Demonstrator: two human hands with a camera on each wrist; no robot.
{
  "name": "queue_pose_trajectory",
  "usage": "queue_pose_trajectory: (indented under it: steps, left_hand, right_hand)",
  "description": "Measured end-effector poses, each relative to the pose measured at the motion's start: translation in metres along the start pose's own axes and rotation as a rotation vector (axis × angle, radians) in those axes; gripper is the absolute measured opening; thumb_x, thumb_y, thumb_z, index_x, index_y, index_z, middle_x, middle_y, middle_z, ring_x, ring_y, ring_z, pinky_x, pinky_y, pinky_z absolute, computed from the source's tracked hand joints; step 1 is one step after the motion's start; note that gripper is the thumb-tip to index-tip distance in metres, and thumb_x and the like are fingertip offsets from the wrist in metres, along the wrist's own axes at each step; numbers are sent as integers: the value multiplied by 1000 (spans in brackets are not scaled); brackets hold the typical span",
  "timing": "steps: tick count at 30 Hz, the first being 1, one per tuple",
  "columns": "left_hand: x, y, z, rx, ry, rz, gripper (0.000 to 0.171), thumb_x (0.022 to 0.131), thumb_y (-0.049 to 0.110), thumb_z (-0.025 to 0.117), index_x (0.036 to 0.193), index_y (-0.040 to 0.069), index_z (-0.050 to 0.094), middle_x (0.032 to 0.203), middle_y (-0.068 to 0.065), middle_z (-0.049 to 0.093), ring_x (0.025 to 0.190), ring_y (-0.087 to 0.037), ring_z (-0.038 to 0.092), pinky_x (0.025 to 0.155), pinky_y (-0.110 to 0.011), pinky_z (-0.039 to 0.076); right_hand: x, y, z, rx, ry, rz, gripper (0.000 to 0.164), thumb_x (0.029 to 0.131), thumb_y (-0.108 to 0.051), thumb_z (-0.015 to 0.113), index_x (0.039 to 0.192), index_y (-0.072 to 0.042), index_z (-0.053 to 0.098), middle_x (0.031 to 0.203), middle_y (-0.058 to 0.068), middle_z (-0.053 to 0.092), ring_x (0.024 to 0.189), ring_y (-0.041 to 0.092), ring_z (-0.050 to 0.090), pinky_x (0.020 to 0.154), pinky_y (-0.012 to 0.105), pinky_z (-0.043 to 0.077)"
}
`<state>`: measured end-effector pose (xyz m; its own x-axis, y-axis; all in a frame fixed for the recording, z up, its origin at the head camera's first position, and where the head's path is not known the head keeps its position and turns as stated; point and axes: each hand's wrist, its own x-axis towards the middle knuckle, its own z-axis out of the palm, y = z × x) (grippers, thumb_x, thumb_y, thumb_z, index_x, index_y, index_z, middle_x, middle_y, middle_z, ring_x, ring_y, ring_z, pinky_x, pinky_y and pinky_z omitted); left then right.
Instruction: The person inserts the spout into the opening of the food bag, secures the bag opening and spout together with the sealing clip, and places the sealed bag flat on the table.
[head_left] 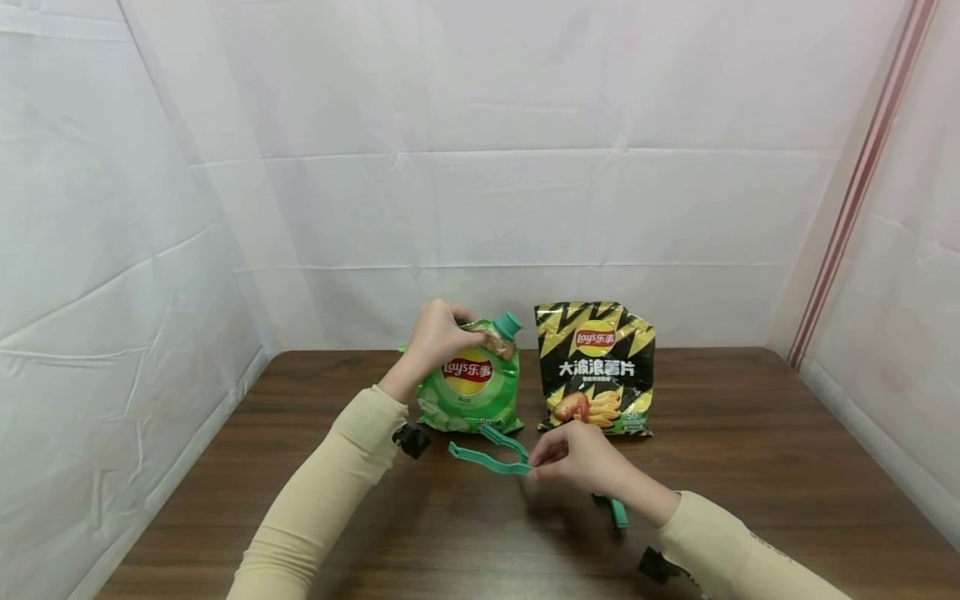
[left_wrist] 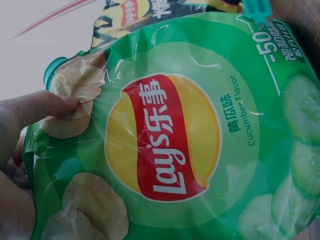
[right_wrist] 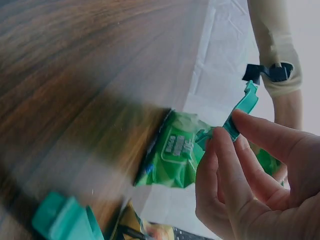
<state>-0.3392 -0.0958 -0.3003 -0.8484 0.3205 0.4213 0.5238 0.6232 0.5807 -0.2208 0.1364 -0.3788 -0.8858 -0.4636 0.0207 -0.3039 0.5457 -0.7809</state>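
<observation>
Upright at the back of the table stands a green Lay's chip bag (head_left: pixel 453 408), cucumber flavor by its label in the left wrist view. My left hand (head_left: pixel 435 340) pinches its top edge, thumb (left_wrist: pixel 57 104) on the front and the other fingers partly hidden behind. A teal cap-like piece (head_left: pixel 507 325) pokes up at the bag's top right corner. Lower and to the right, my right hand (head_left: pixel 579 457) pinches a green bag clip (head_left: pixel 483 460) at one end between thumb and fingertips. The clip's two arms are spread apart, pointing toward the green bag's lower front.
A black and yellow Lay's bag (head_left: pixel 596 375) stands right of the green one, its top right corner slanting. Another green clip (head_left: pixel 618 512) lies on the wooden table (head_left: pixel 720 433), partly under my right forearm; its thick teal end (right_wrist: pixel 62 217) shows close. White cloth (head_left: pixel 510 208) hangs behind.
</observation>
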Motion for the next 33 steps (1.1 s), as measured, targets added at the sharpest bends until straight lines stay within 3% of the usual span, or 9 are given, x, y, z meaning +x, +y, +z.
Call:
queue_pose_trajectory:
  steps: [3, 19, 26, 33]
  left_hand:
    - [0, 0, -1, 0, 7, -5, 14, 75, 13, 73, 62, 9, 70, 56, -2, 64, 46, -8, 45, 47, -21, 37]
    - [-1, 1, -1, 7, 20, -9, 12, 74, 13, 73, 63, 9, 71, 57, -2, 65, 47, -9, 44, 47, -21, 37]
    - [-1, -1, -1, -2, 18, -28, 6, 73, 13, 73, 72, 8, 76, 66, -4, 71, 52, -10, 57, 50, -23, 46]
    - [-2, -1, 0, -2, 22, -23, 6, 73, 12, 73, 71, 8, 75, 65, -5, 71, 52, -11, 57, 50, -23, 47]
  right_hand:
    - [-2, 0, -6, -20, 20, 5, 6, 79, -20, 77, 82, -16, 74, 79, -4, 71, 69, 7, 64, 60, 25, 51]
    - [-9, 2, -30, -65, 116, 46, 6, 81, -23, 76, 83, -18, 73, 82, -5, 71, 74, 9, 65, 65, 27, 52]
    - [-15, 4, -42, -60, 158, 52, 9, 81, -24, 76, 86, -16, 74, 87, -3, 71, 79, 11, 66, 69, 28, 53]
    - [-16, 7, -48, -70, 223, 76, 8, 81, -23, 76, 86, -17, 74, 87, -2, 71, 79, 11, 67, 66, 27, 53]
